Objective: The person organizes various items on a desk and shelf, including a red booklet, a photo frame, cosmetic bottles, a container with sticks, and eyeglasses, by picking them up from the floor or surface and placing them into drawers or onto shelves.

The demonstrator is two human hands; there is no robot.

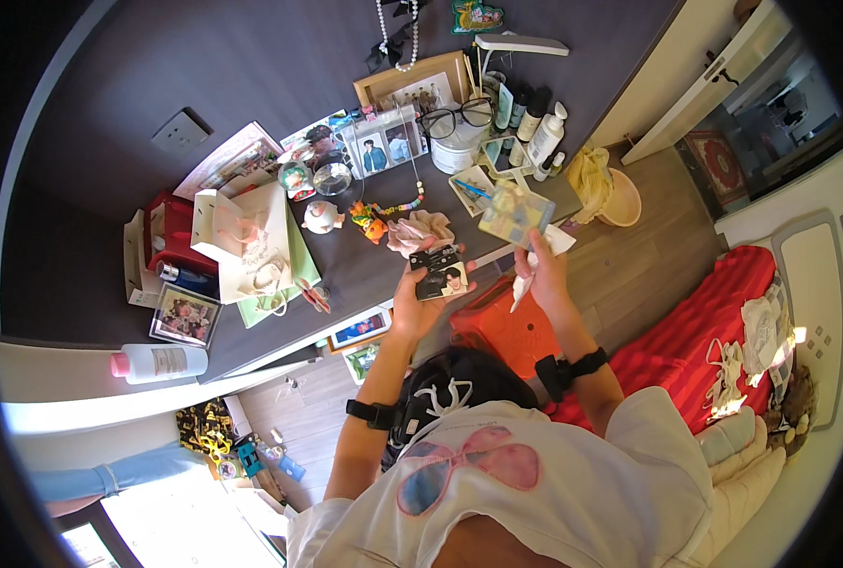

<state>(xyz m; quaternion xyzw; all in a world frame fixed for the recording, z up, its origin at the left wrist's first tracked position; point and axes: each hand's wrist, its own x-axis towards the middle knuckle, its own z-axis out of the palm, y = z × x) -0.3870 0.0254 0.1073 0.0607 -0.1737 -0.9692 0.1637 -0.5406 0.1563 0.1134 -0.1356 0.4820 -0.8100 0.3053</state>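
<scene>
My left hand [410, 310] is closed on a dark photo card [440, 275] with a person's picture on it, held at the desk's front edge. My right hand [548, 276] pinches a clear, yellowish card sleeve [516, 213] by its lower corner. A white tissue [560, 240] is also in that hand, one end hanging below the fingers. Just beyond the left hand lies a pink scrunchie [420, 231] on the desk. Behind the yellowish sleeve stands a small white tray [469, 193] with a blue pen-like item.
On the dark desk [346, 270] stand a white pot [455, 149] with glasses, bottles [547, 134], figurines [323, 217], a paper bag [243, 241] and a framed picture [186, 315]. A red stool [509, 327] is below; a bin [622, 197] stands right of the desk.
</scene>
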